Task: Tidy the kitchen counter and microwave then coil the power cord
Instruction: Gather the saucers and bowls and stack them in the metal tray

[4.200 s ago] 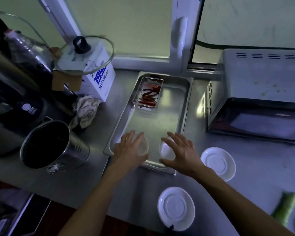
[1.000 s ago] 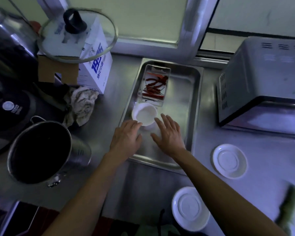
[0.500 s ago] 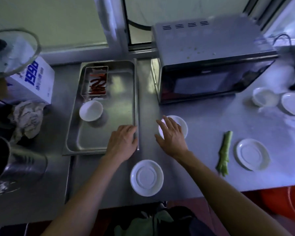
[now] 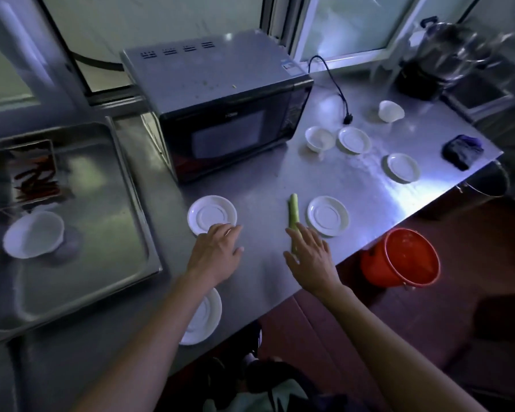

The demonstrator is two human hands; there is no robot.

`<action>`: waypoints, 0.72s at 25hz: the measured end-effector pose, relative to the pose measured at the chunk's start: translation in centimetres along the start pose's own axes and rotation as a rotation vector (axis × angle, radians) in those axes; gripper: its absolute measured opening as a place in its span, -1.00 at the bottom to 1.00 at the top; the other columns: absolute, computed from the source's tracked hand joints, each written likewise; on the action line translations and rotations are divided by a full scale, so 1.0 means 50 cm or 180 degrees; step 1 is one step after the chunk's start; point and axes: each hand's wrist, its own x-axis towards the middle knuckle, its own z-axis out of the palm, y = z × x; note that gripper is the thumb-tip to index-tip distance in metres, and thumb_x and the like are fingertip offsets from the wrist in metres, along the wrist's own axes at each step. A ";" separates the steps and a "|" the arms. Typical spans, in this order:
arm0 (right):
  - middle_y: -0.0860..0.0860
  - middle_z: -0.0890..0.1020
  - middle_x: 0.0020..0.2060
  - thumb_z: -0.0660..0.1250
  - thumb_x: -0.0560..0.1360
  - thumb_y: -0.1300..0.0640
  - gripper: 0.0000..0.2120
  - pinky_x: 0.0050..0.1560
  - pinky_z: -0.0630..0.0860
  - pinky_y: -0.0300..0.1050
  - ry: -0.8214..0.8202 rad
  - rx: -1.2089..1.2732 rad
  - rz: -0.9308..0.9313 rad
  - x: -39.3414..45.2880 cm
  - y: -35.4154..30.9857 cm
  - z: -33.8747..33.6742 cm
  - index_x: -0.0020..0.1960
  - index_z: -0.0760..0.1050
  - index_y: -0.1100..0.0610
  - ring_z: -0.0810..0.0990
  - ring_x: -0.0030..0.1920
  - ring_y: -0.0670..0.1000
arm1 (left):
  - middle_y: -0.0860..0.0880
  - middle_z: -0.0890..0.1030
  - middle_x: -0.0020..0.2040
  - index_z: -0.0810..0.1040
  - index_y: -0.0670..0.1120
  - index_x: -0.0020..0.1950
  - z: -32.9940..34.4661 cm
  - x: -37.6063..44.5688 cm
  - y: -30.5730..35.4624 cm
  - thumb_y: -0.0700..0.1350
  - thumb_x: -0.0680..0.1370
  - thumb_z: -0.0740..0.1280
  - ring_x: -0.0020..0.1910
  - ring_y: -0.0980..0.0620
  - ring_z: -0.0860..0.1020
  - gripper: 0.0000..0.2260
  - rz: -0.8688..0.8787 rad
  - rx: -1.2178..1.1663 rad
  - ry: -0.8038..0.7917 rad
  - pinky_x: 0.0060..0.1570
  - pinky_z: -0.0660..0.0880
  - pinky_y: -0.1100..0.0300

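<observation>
green stalk (image 4: 293,212) | lengthwise toward microwave (image 4: 220,108); right hand (image 4: 311,257) over near end

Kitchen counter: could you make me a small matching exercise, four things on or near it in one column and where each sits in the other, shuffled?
Things:
1. green stalk
2. white bowl
3. red bucket
4. cord plug

Places:
A. in the metal tray
B. on the floor beside the counter
C. right of the microwave, on the counter
D. between two saucers, under the right hand

Pairs: 1-D, 2-A, 3-B, 4-C
</observation>
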 end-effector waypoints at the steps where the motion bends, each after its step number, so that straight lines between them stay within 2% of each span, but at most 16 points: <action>1: 0.06 0.26 0.54 0.28 0.58 -0.03 -0.47 0.41 0.31 0.11 0.0050 0.0013 0.0091 -0.019 0.020 -0.011 0.51 0.25 0.00 0.24 0.52 0.12 | -0.02 0.49 0.38 0.41 -0.06 0.46 0.009 0.004 0.021 0.04 0.57 0.31 0.39 -0.06 0.39 -0.53 0.0090 0.0015 -0.0057 0.22 0.43 -0.04; 5: 0.06 0.26 0.55 0.26 0.59 -0.04 -0.48 0.42 0.30 0.11 0.0241 0.0122 0.0546 -0.067 0.096 -0.040 0.51 0.25 0.00 0.25 0.51 0.13 | 0.02 0.44 0.43 0.36 -0.01 0.50 0.031 0.037 0.097 0.11 0.60 0.25 0.40 -0.04 0.36 -0.51 0.0431 0.0173 -0.0219 0.26 0.38 0.00; 10: 0.05 0.26 0.54 0.29 0.57 -0.03 -0.47 0.42 0.26 0.10 0.0414 0.0447 0.0972 -0.076 0.190 -0.054 0.50 0.26 -0.02 0.23 0.51 0.12 | 0.00 0.42 0.45 0.38 -0.02 0.48 0.071 0.126 0.213 0.10 0.59 0.26 0.45 -0.03 0.31 -0.52 0.0734 0.0375 -0.0359 0.33 0.35 0.02; 18: 0.02 0.24 0.55 0.26 0.59 -0.03 -0.48 0.43 0.23 0.11 0.0482 0.0825 0.1428 -0.062 0.483 -0.127 0.52 0.25 -0.03 0.17 0.54 0.07 | 0.06 0.45 0.41 0.40 0.01 0.45 0.166 0.296 0.480 0.06 0.60 0.24 0.43 0.02 0.32 -0.57 0.1045 0.0662 -0.0568 0.35 0.32 0.01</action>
